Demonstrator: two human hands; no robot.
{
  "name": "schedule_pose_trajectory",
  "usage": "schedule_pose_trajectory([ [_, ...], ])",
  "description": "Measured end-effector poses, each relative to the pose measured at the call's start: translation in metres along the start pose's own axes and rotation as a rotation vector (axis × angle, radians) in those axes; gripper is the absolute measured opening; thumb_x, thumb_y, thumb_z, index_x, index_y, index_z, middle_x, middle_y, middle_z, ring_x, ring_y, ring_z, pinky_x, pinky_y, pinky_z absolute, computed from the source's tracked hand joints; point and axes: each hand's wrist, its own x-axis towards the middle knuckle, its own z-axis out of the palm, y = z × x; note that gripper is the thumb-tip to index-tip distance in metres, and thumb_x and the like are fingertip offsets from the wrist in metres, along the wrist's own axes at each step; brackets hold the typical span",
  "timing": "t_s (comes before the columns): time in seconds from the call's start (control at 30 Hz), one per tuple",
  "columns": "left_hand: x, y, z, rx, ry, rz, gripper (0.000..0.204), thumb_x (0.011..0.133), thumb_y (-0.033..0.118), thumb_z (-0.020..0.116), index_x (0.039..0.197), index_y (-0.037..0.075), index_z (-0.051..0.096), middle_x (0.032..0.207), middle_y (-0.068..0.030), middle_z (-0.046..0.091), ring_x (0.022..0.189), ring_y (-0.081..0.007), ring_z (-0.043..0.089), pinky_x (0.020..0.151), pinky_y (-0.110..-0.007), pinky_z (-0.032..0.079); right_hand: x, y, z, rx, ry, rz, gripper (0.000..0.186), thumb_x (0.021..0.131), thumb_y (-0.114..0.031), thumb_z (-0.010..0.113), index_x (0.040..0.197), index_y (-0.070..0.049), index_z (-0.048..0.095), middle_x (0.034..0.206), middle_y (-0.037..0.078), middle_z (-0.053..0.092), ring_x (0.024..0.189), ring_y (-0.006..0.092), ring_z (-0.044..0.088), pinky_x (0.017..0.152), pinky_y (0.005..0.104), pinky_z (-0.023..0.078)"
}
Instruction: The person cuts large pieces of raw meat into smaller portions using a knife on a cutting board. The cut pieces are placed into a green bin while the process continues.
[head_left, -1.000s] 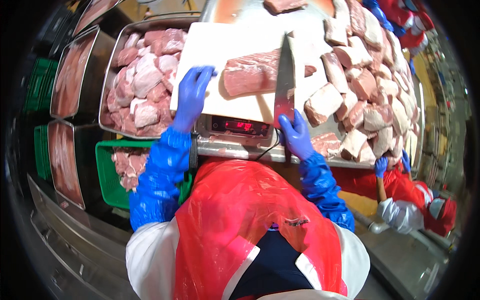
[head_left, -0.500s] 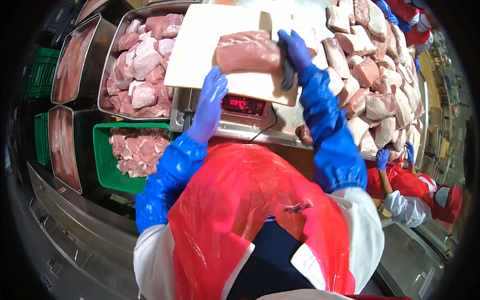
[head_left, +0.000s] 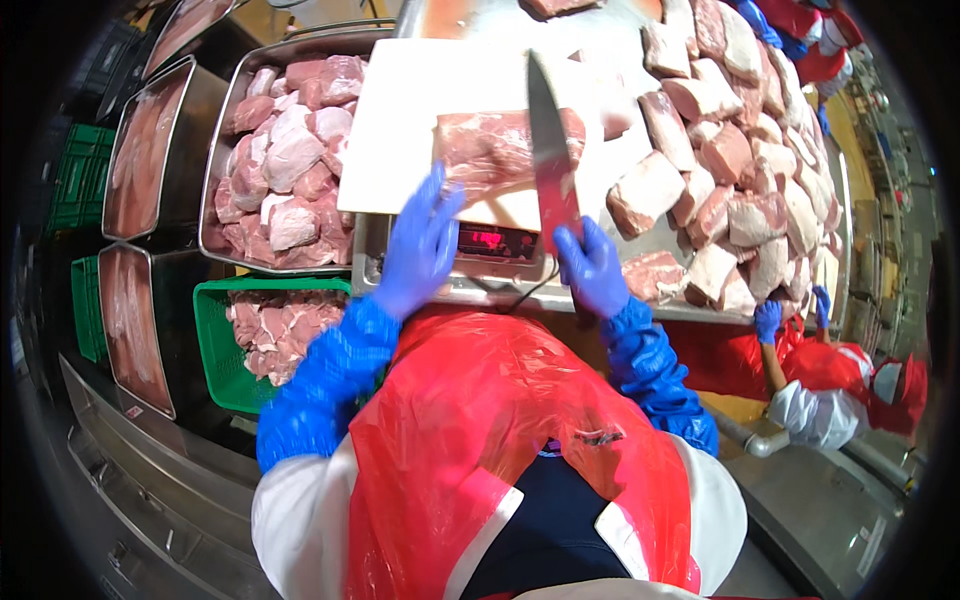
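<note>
A slab of pink raw meat (head_left: 485,150) lies on a white cutting board (head_left: 390,130) that rests on a scale (head_left: 495,243) with a red lit display. My right hand (head_left: 598,270) is closed round the handle of a long knife (head_left: 548,125). Its blade points away from me, passing over the right part of the slab; whether the edge touches the meat, I cannot tell. At the slab's near left corner, my left hand (head_left: 420,245) has its fingers stretched out, the fingertips at or close to the meat.
Left of the board stands a metal tray (head_left: 213,190) full of meat chunks. Nearer is a green basket (head_left: 222,375) with trimmings. Many meat blocks (head_left: 758,218) are heaped on the metal table at right. A co-worker (head_left: 825,390) reaches in from the right edge.
My right hand has come nearer to me from the slab's right end, and the knife now points away across the meat. My left hand stays near the slab's left corner.
</note>
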Motion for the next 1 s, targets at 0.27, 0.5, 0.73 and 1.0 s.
schedule_pose_trajectory([
  [0.27, 0.012, 0.012, 0.005, 0.129, 0.409, -0.057, 0.017, 0.075, 0.006, 0.076, 0.089, 0.012, 0.067, 0.090, -0.0053, 0.064, 0.086, -0.0275, 0.061, 0.075, -0.042, 0.048, 0.053, -0.060, 0.053, -0.342, -0.113, -0.428, 0.063, 0.096, -0.013, 0.055, 0.154, -0.018, 0.030, 0.099, 0.027, 0.066, 0.087, 0.0454, 0.065, 0.073, 0.0515, 0.051],
  [0.5, -0.003, -0.021, 0.018, 0.201, 0.427, -0.126, 0.018, 0.076, 0.009, 0.076, 0.090, 0.014, 0.067, 0.088, -0.0053, 0.064, 0.087, -0.0282, 0.061, 0.078, -0.043, 0.048, -0.066, -0.036, -0.064, -0.785, -0.438, -0.232, 0.067, 0.096, -0.009, 0.052, 0.157, -0.024, 0.028, 0.084, 0.026, 0.066, 0.070, 0.0449, 0.064, 0.063, 0.0516, 0.050],
  [0.73, 0.019, -0.010, 0.005, -0.029, 0.186, -0.209, 0.020, 0.073, 0.000, 0.071, 0.091, 0.006, 0.063, 0.091, -0.0104, 0.058, 0.082, -0.0263, 0.063, 0.074, -0.038, 0.053, -0.034, -0.090, 0.006, -0.276, -0.104, -0.304, 0.082, 0.089, -0.003, 0.055, 0.159, -0.022, 0.016, 0.106, 0.028, 0.065, 0.082, 0.0474, 0.065, 0.073, 0.0490, 0.053],
  [1.0, 0.023, -0.047, -0.002, -0.290, 0.151, -0.136, 0.018, 0.072, -0.002, 0.071, 0.083, 0.005, 0.058, 0.080, -0.0076, 0.056, 0.067, -0.0184, 0.060, 0.062, -0.030, 0.051, -0.020, -0.089, 0.077, -0.916, -0.223, -0.145, 0.096, 0.078, 0.000, 0.059, 0.160, -0.023, 0.015, 0.078, 0.020, 0.062, 0.066, 0.0366, 0.066, 0.059, 0.0485, 0.053],
])
